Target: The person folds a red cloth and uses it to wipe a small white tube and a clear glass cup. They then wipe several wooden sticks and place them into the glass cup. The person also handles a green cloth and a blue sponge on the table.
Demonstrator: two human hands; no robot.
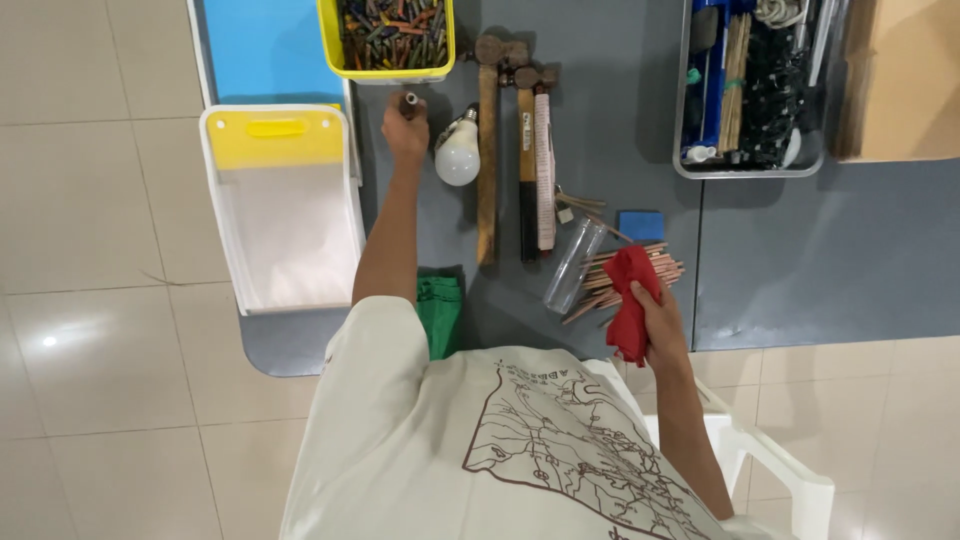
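Observation:
My left hand (405,128) reaches far forward over the grey mat and is closed on a small dark cylindrical object (410,99), just below a yellow bin (386,72) full of crayons. A white light bulb (458,152) lies right beside that hand. My right hand (658,322) stays near my body and grips a red cloth (630,300), which hangs over a pile of wooden pencils (612,282). A clear plastic tube (575,264) lies next to the pencils.
Three wooden-handled hammers (487,160) lie side by side mid-mat. A white bin with a yellow end (278,205) sits left, a metal tray of tools (750,90) back right, a cardboard box (900,80) beyond. A blue block (641,224) and green cloth (440,310) lie nearby.

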